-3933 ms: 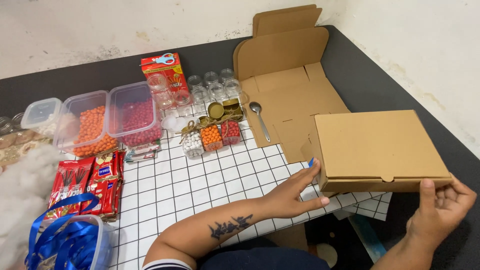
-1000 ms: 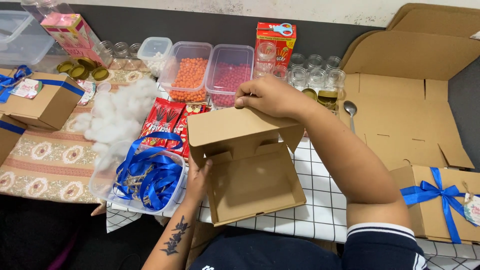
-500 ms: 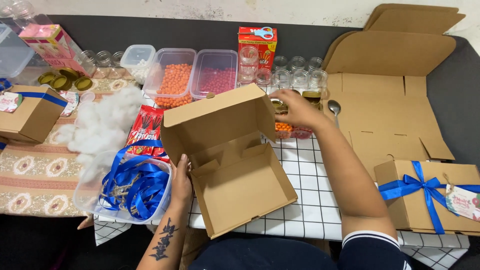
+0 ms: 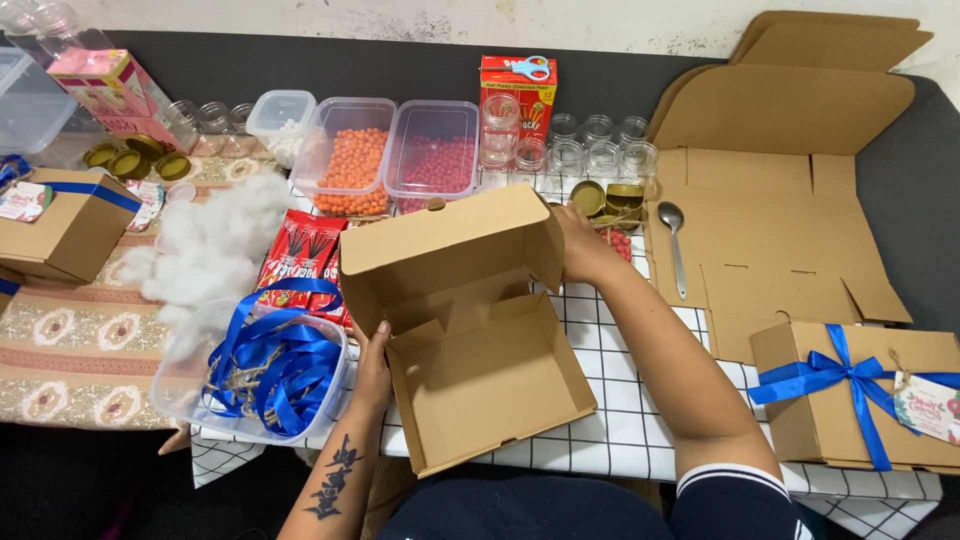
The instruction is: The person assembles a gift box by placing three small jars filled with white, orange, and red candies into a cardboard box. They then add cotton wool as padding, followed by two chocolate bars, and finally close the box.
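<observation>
We logged the left hand [image 4: 372, 368] pressed flat against the left wall of the open cardboard box [image 4: 470, 330], fingers spread loosely, steadying rather than gripping. The right hand [image 4: 583, 245] had closed over the far right corner of the raised lid, thumb and fingers pinching the board. The box itself sat at the near edge of the counter [image 4: 640, 420], directly in front of us, empty inside.

Compared with half a second earlier, the box had swung slightly toward us and the lid stood more upright; a second earlier the right hand had been on top of a nearly shut lid. We judged the box to be freshly opened and held ready for filling.

Left of the box lay a clear tub of blue ribbon [image 4: 265, 375], with red snack packets [image 4: 305, 255] and white stuffing [image 4: 205, 250] beyond it. Behind the box stood tubs of orange beads [image 4: 352, 170] and red beads [image 4: 435, 165], then small glass jars [image 4: 600, 150]. Right of the box lay a flattened carton [image 4: 770, 230], a spoon [image 4: 674, 245], and a finished box tied with blue ribbon [image 4: 860, 395].
</observation>
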